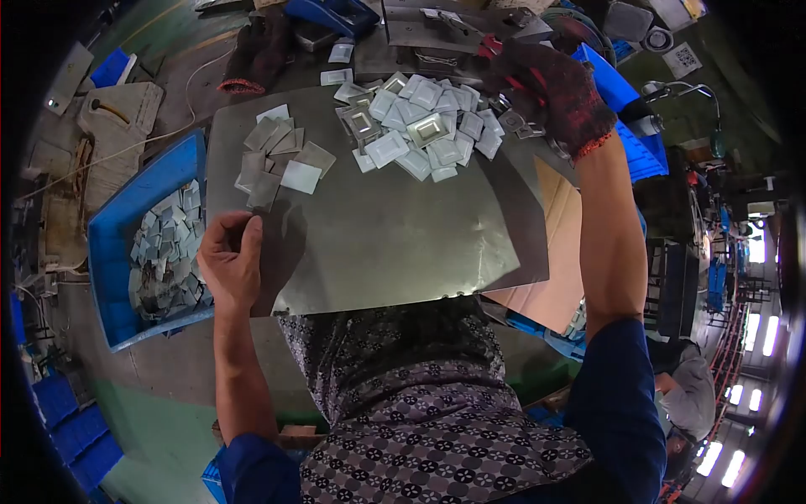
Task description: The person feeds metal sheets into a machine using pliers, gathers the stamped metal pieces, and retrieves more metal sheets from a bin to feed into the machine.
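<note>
My left hand (230, 260), bare, has its fingers curled in at the left edge of the metal sheet. Its fingertips are just below a loose group of flat metal plates (267, 155); whether it pinches one, I cannot make out. My right hand (558, 94) wears a dark glove with red patches and reaches to the far right of the sheet. Its fingers bend down beside the press area, and what they grip is hidden. Between the hands lies a heap of small formed metal pieces with raised rectangular centres (426, 126).
A blue bin (102, 277) full of flat metal plates stands at left. Another dark glove (252, 63) lies at the back left. Cardboard (550, 277) and a blue crate (646, 155) are at right, where a person (690, 386) is farther off. The metal sheet (395, 244) has a bare front edge.
</note>
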`<control>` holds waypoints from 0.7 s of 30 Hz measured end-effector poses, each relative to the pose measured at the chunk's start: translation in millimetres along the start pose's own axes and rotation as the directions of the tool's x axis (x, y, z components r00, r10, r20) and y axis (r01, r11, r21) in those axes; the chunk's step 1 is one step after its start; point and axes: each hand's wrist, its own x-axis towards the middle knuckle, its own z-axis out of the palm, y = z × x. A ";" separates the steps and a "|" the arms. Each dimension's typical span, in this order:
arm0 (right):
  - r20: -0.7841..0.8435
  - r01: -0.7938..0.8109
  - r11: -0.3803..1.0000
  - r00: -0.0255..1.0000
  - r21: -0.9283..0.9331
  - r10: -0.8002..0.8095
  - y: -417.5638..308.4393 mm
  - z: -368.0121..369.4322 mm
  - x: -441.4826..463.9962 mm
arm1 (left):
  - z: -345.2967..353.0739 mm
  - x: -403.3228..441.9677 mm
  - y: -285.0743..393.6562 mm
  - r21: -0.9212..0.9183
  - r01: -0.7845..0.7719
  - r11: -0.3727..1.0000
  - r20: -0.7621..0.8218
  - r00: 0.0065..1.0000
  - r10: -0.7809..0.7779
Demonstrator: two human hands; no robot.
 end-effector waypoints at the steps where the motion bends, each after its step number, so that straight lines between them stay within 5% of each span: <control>1: -0.003 -0.004 1.000 1.000 0.000 0.004 2.7 -0.1 -4.3 | -0.4 -0.8 0.6 0.003 0.005 1.000 -0.005 1.000 -0.005; 7: -0.046 0.053 0.972 0.998 0.228 -0.043 1.5 -5.6 -18.5 | -1.4 -1.5 3.4 -0.018 0.000 1.000 0.003 1.000 0.000; 8: 0.065 -0.147 0.928 0.989 0.341 0.133 -19.0 -6.5 -30.3 | -1.1 -1.4 2.3 -0.019 0.001 1.000 -0.004 1.000 -0.001; 10: 0.033 -0.093 0.969 0.996 0.228 0.088 -42.8 1.4 -54.8 | -0.4 -1.9 -1.6 -0.070 -0.052 0.996 -0.065 0.997 0.048; 11: -0.082 0.150 0.989 0.985 -0.003 -0.150 -48.6 13.1 -70.3 | 0.7 -2.5 0.8 -0.058 -0.039 0.998 -0.083 0.996 0.034; 12: 0.061 -0.235 0.677 0.961 0.697 0.271 -70.8 20.4 -77.2 | 3.2 -2.1 7.4 0.069 -0.100 0.993 -0.069 0.992 0.104; 13: 0.305 -0.417 0.278 0.878 0.865 0.368 -86.5 26.5 -81.4 | 4.8 0.3 14.4 0.201 -0.159 0.967 -0.042 0.985 0.170; 14: 0.527 -0.501 -0.184 0.729 0.846 0.437 -102.2 32.3 -85.4 | 6.8 4.8 23.5 0.348 -0.252 0.903 0.050 0.967 0.251; 17: 0.611 -0.506 -0.359 0.728 0.784 0.310 -119.6 55.0 -96.3 | 22.6 29.4 35.1 0.563 -0.537 0.628 0.313 0.842 0.440; 19: 0.639 -0.533 -0.382 0.731 0.755 0.241 -122.9 61.9 -94.8 | 34.4 41.2 39.5 0.567 -0.560 0.604 0.355 0.828 0.434; 21: 0.640 -0.615 -0.180 0.718 0.768 0.274 -129.4 61.9 -88.0 | 38.6 47.0 40.8 0.560 -0.586 0.586 0.398 0.810 0.430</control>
